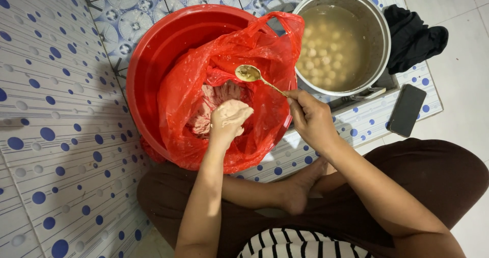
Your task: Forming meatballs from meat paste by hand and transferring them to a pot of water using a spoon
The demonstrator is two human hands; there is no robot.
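My left hand [228, 120], smeared with pink paste, is closed around a lump of the pink minced paste [209, 102] over a red plastic bag [193, 84]. The bag sits inside a red basin [153, 49]. My right hand [310, 118] holds a gold-coloured spoon [252, 74] by its handle, with the bowl of the spoon raised over the bag. To the right stands a metal pot [379, 33] of cloudy broth with several pale balls [323, 49] floating in it.
A black phone [407, 110] lies on the floor right of the pot. A black cloth [412, 36] is bunched beside the pot. The floor covering is white with blue dots [51, 135]. My crossed legs and a bare foot [300, 186] are below the basin.
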